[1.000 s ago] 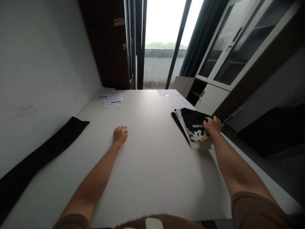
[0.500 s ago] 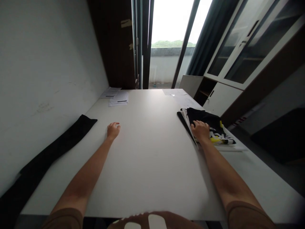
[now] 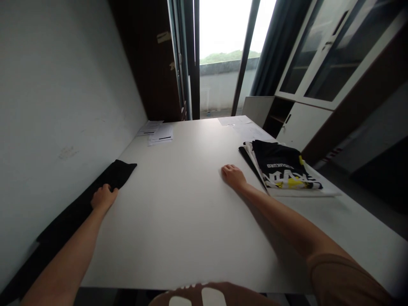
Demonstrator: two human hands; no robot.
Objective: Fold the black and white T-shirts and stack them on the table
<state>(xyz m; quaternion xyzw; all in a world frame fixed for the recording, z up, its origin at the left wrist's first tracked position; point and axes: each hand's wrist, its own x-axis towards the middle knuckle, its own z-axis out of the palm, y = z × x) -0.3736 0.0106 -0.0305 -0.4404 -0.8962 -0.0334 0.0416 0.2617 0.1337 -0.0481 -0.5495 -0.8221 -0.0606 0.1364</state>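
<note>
Handling shifts to the black cloth (image 3: pixel 76 209) under the left hand (image 3: pixel 104 196), its grip unclear, as the right hand (image 3: pixel 234 176), closure also unclear, has left the folded clothes (image 3: pixel 281 157) on its right.

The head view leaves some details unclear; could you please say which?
Head view:
Black cloth: partly hidden by the left forearm.
Folded clothes: lower layers mostly covered by the top shirt.
Papers: print too small to read.
Left hand: grip hidden by its own back.
</note>
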